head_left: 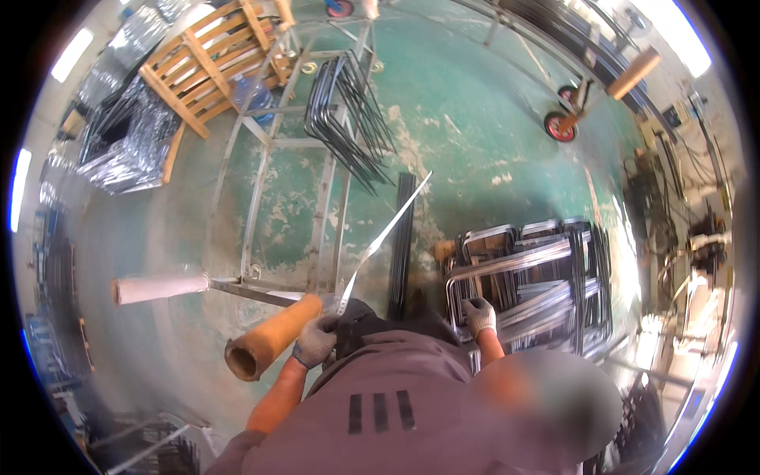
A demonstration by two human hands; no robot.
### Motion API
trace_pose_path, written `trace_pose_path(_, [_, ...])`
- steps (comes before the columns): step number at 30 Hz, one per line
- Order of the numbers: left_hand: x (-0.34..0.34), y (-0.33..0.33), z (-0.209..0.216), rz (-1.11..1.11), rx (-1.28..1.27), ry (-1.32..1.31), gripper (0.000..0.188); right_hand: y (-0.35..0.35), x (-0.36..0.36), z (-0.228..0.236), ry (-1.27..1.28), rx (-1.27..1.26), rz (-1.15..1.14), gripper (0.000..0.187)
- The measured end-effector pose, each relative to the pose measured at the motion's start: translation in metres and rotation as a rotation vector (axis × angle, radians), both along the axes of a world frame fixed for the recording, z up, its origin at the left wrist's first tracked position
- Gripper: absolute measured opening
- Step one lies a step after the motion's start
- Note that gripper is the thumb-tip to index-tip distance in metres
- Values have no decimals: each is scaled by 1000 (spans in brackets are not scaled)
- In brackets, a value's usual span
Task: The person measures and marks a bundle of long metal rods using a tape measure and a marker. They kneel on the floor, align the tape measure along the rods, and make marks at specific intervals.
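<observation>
My left hand point(315, 340), in a grey knit glove, is closed beside my hip at the lower end of a long, thin white strip point(369, 252). The strip runs up and to the right, twists partway along, and tapers toward its far end. What else the left fingers hold is hidden. My right hand point(480, 317), also gloved, has its fingers curled at the left side of a stack of bent metal tube frames point(514, 269). It appears to grip the edge of one metal frame there. Left of my left hand lies an orange-brown cardboard tube point(273, 336).
A metal rack point(324, 206) on casters carries several dark bent frames point(336, 111). Dark straight bars point(402, 245) lie on the green floor ahead. Further off are a wooden pallet point(210, 59), a blue water jug point(252, 96) and a red-wheeled cart point(560, 125). A pale roll point(158, 287) juts out left.
</observation>
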State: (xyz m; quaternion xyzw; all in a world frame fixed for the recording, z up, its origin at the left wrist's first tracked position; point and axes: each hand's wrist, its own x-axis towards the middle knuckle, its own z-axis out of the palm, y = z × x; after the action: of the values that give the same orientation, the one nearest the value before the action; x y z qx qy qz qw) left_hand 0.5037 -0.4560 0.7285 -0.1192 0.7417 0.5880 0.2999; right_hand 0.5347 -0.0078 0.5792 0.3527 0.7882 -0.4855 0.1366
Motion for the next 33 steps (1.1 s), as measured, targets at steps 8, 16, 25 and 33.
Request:
trace_pose_path(8, [-100,42,46,264,46,-36,29,-13,-257,8,153,-302,145,34])
trace_pose_path(16, [-241,-2,49,34,-340,-62,34,-149,-551,42,281,-642,284,54])
trace_pose_path(25, [-333,-3,38,-22,-255,-141,33,-274,-770,-62,188,-1573,273,96])
trace_pose_path(33, [-364,57,26,-43,-491,-112,36,-314,-832,-21,-50,-1843,38,53])
